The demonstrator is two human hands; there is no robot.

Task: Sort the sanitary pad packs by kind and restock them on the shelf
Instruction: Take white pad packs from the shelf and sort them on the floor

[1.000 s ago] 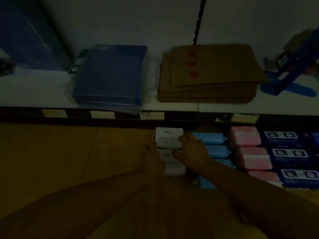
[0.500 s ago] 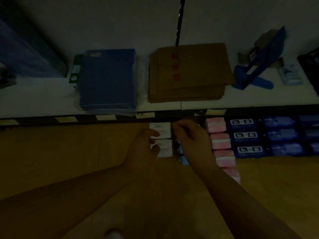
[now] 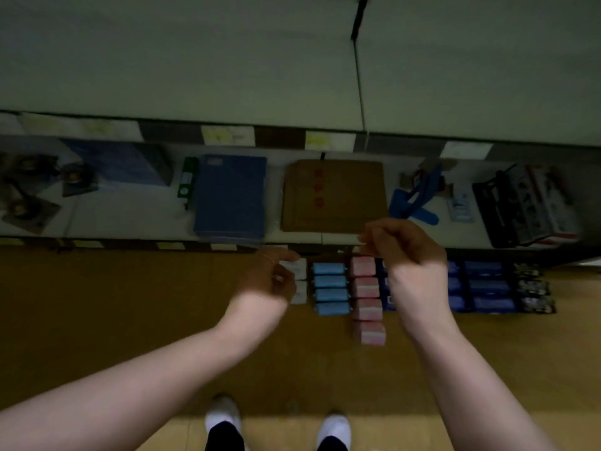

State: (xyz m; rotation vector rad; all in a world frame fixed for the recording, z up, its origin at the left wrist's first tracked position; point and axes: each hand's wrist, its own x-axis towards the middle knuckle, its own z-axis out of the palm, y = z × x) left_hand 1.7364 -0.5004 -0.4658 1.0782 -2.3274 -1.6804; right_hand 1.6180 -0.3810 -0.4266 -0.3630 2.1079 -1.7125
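Dim, murky, soft blur, wide-angle edge warping

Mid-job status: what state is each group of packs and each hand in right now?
white packs: flat in a column, partly hidden by the left hand
light blue packs: four, flat in one column
pink packs: flat in one column
dark blue packs: flat in rows, partly behind the right hand
left hand: curled over the white packs, blurred; contact unclear
right hand: raised, fingers loosely curled, empty
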